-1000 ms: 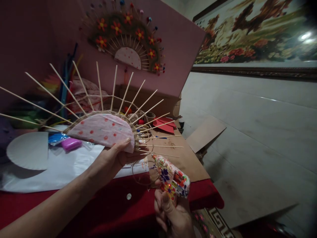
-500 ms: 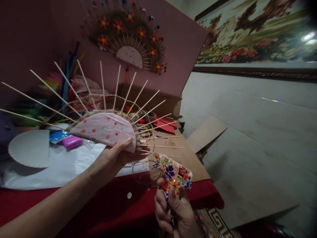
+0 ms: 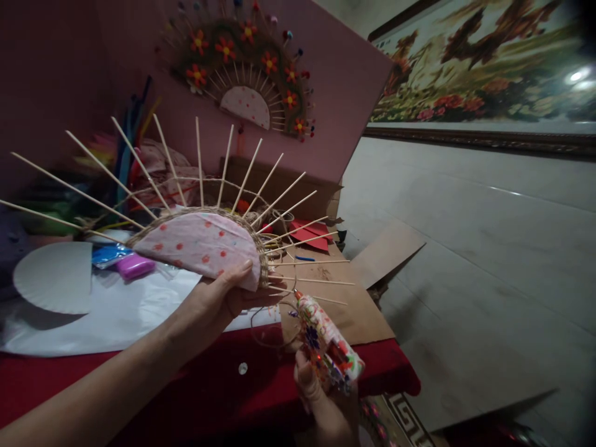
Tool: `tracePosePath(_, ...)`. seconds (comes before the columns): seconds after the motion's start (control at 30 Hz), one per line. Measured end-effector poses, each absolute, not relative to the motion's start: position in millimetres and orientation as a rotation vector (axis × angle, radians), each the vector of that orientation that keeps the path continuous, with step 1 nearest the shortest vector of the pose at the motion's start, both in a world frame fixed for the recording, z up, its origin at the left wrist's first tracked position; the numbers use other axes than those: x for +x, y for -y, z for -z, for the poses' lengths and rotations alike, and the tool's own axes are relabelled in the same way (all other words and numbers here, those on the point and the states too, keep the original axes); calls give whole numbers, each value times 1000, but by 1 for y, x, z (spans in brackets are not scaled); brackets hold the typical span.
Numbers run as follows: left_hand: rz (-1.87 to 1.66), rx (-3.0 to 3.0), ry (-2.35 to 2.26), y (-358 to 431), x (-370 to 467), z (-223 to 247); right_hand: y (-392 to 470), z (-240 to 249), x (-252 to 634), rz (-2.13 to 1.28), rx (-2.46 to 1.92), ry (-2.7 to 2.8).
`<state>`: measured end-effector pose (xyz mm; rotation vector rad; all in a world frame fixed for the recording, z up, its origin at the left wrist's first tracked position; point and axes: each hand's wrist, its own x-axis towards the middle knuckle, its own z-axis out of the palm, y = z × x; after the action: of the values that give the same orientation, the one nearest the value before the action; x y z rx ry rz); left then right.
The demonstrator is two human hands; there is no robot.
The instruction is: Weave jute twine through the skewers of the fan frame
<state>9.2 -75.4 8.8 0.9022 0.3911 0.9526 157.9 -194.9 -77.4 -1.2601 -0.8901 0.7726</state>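
Note:
My left hand (image 3: 228, 288) grips the lower right edge of a half-round piece (image 3: 195, 245), its thumb on the front. Pink spotted fabric covers this piece, and twine runs along its curved rim. Thin wooden sticks (image 3: 228, 164) fan outward from the rim, and a looser strand of twine (image 3: 205, 180) crosses them. In my right hand (image 3: 321, 391) is a flower-patterned glue gun (image 3: 328, 332), fingers wrapped round its handle. Its orange nozzle points up and left, close to the lowest sticks at the right end; whether it touches one I cannot tell.
On the red-clothed table (image 3: 195, 391) lie a white half disc (image 3: 53, 276), a purple packet (image 3: 135, 266), red sheets (image 3: 310, 234) and a cardboard sheet (image 3: 358, 323). Behind, a finished-looking flowered fan (image 3: 244, 105) hangs on a pink board (image 3: 335, 93). A tiled wall (image 3: 465, 205) stands at the right.
The glue gun has turned in my right hand, so its top now shows more, with the nozzle still near the lower sticks. The fan piece has shifted slightly right in view.

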Motion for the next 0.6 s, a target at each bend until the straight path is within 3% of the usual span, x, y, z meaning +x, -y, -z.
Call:
tracePosePath(0.2,-945,924,-355,82,11,-9,197,84,153,-394,-1501,972)
tracePosePath(0.6,-947,894,-385,86,10,-12,194,78,153,-29,-1629,1163)
